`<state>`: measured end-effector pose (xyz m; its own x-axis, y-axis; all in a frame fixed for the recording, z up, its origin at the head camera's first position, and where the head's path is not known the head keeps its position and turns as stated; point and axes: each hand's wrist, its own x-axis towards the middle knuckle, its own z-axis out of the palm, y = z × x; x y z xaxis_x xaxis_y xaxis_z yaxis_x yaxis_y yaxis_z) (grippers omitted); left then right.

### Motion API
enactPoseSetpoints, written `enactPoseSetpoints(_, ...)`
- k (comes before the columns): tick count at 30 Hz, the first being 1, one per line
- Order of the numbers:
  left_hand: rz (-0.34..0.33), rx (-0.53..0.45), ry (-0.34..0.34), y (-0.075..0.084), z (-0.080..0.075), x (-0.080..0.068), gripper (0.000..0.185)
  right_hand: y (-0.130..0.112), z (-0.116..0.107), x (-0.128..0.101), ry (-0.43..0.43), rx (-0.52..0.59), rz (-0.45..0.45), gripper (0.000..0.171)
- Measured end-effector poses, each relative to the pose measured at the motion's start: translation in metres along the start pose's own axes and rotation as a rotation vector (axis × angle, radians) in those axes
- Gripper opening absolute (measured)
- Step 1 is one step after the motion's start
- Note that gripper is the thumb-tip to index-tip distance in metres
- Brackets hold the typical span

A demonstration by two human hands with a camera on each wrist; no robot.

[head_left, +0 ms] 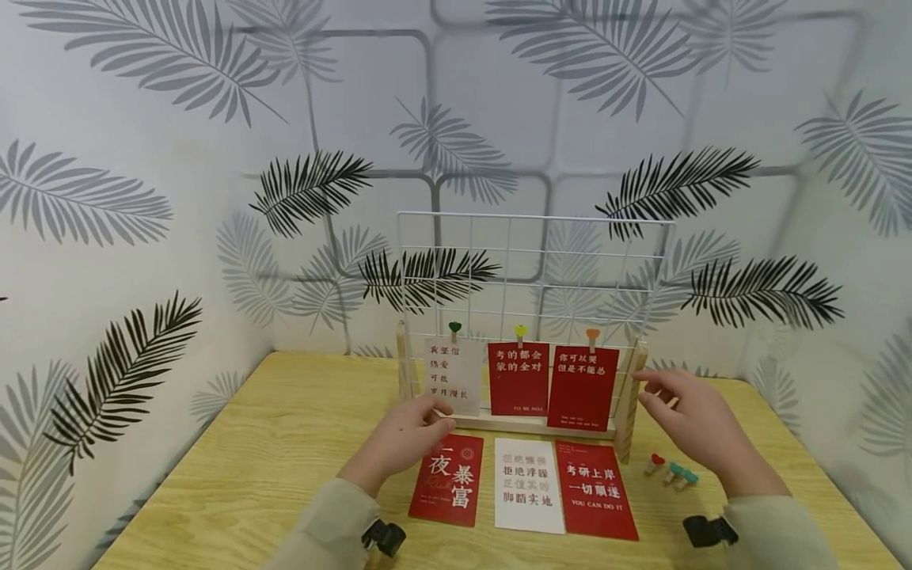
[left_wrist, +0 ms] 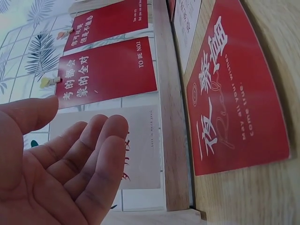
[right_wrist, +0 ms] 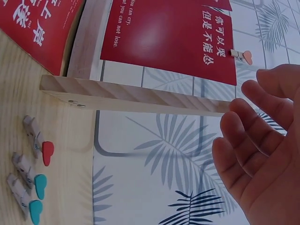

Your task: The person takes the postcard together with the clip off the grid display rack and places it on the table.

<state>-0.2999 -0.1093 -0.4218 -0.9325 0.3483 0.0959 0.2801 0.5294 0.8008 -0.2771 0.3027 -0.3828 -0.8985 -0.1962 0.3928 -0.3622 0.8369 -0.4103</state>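
A white wire grid rack (head_left: 534,273) on a wooden base carries a white card (head_left: 463,368) and two red cards (head_left: 518,388), (head_left: 580,392), each under a heart-topped clothespin. My left hand (head_left: 402,439), fingers loosely bent and holding nothing, is in front of the white card's lower part. On the right, my right hand (head_left: 694,412) is close beside the rack's wooden side post (right_wrist: 140,93); its relaxed fingers are bare, and contact cannot be told. On the table before the rack lie a red card (left_wrist: 234,98), a white card (head_left: 527,491) and another red card (head_left: 598,491).
Three loose clothespins lie on the wooden table (head_left: 321,412) right of the rack: one with a red heart (right_wrist: 48,153), two with teal hearts (right_wrist: 41,186), (right_wrist: 36,211). Behind the rack stands a leaf-patterned wall (head_left: 484,95).
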Motion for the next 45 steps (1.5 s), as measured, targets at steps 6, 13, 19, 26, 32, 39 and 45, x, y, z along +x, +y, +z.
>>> enactPoseSetpoints(6,0.006,0.035,0.013,0.003,0.006,0.005,0.026,-0.004,-0.003,0.006,0.013,-0.011,-0.027,0.034)
enactPoseSetpoints(13,0.005,0.039,0.010,0.006,0.015,0.009,0.030,-0.010,-0.007,0.014,0.014,-0.031,-0.050,0.035)
enactPoseSetpoints(19,0.015,0.109,0.044,0.012,0.023,0.014,0.030,-0.017,-0.009,0.022,-0.001,-0.041,-0.046,0.036)
enactPoseSetpoints(26,0.010,0.072,0.025,0.021,0.034,0.017,0.029,-0.024,-0.012,0.029,-0.001,-0.082,-0.046,0.037)
enactPoseSetpoints(32,0.051,0.038,-0.004,0.022,0.047,0.023,0.031,-0.029,-0.013,0.036,0.001,-0.098,-0.062,0.038)
enactPoseSetpoints(39,0.074,0.035,-0.013,0.028,0.059,0.028,0.032,-0.037,-0.015,0.044,-0.032,-0.136,-0.048,0.040)
enactPoseSetpoints(45,0.063,0.043,-0.009,0.037,0.066,0.032,0.033,-0.042,-0.016,0.052,-0.038,-0.199,-0.055,0.042)
